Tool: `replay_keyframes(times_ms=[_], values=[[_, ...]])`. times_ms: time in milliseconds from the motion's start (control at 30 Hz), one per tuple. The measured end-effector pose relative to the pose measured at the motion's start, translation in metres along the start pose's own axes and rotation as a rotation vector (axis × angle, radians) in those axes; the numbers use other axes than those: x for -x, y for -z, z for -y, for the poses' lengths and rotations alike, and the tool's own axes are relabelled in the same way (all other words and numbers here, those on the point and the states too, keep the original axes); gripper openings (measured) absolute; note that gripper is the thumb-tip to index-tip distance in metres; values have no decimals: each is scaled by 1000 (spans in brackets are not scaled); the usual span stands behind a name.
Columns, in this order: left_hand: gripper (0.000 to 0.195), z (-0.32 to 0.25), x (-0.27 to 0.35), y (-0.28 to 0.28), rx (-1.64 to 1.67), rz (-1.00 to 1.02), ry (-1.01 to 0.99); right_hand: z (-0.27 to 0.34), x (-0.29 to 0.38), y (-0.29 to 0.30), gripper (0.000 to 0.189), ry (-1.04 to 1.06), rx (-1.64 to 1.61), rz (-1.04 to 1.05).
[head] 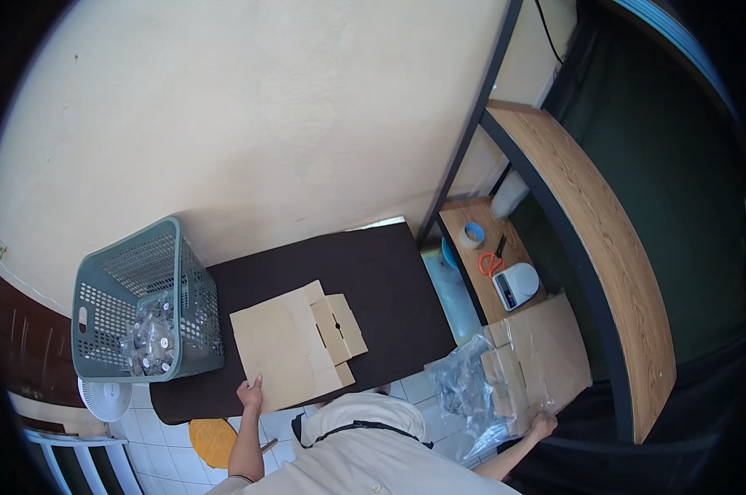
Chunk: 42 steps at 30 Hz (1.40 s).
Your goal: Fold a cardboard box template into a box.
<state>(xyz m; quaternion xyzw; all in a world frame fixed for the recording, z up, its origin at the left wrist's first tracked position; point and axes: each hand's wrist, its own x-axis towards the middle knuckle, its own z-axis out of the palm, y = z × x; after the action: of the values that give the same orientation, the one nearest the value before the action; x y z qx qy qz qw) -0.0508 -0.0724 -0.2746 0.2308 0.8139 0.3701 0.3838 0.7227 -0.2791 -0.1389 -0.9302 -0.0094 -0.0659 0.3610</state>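
A flattened cardboard box [274,346] with cut flaps lies on the dark-covered table [385,272]. My left hand [250,394] grips its near left edge, thumb on top. Off to the right, my right hand [541,424] holds the lower edge of a bundle of flat cardboard boxes [555,352]. A clear plastic bag [466,390] partly wraps this bundle, its loose crumpled end hanging towards the table. The fingers of my right hand are partly hidden.
A grey-green perforated plastic basket [196,315] with several small filled bags [153,340] stands at the table's left end. Tape rolls [471,236], orange-handled scissors [492,263] and a digital scale [516,286] sit on a wooden shelf [466,213]. A yellow stool [212,442] stands below.
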Motion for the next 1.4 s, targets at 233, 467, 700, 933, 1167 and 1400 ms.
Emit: replay_keyframes(times_ms=[233, 467, 700, 933, 1167, 1400], values=[[35, 21, -15, 11, -154, -114, 2, 257, 133, -96, 19, 388, -565, 541], [32, 1, 2, 20, -86, -67, 28, 314, 218, -367, 28, 598, -226, 797], [24, 16, 11, -12, -53, -115, -27, 356, 207, -544, 29, 522, -374, 997], [21, -8, 31, -2, -99, -187, 43, 390, 258, -577, 17, 475, -477, 875], [22, -43, 43, -18, -103, -67, 112, 458, 273, -563, 14, 685, -275, 638], [26, -37, 36, -8, -184, -34, 181, 456, 307, -496, 28, 1281, 60, 758]])
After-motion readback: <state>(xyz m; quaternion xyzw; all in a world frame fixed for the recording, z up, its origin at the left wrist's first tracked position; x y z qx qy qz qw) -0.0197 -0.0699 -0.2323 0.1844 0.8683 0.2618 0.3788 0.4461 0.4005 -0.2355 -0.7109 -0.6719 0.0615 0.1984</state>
